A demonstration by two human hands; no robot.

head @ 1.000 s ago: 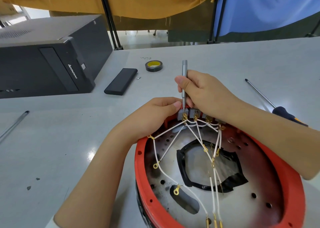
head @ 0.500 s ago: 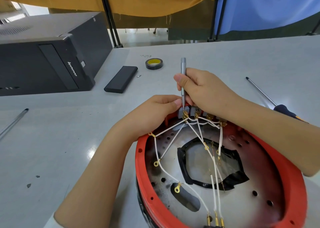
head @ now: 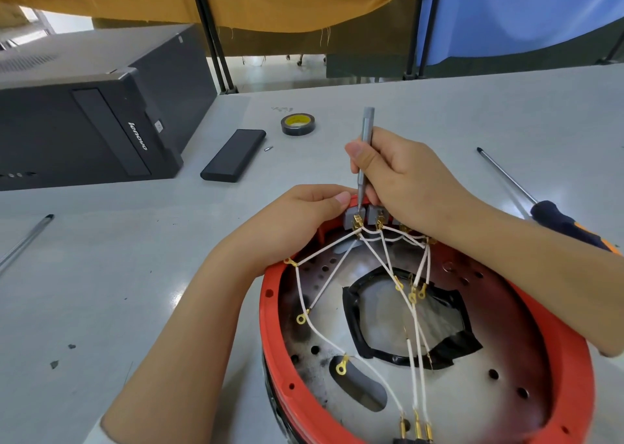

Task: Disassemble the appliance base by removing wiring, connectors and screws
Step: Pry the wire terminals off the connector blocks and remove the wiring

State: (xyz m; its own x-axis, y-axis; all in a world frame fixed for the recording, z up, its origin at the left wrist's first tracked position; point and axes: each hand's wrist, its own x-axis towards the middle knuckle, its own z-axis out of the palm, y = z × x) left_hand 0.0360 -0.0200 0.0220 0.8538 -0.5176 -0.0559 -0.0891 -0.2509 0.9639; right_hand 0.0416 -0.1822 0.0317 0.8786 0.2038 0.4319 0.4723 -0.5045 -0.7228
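Fingers of the right hand grip a slim screwdriver upright on a grey connector at the red base rim, left hand fingers closed beside it.

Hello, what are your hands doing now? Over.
Right hand driving slim screwdriver into grey connector. Left hand steadies red base. White wires crowd it.

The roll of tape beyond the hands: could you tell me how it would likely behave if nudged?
The roll of tape lies flat on the table, so it would probably slide, not roll. It looks small and hollow, so likely light. Stood on edge, it might roll away.
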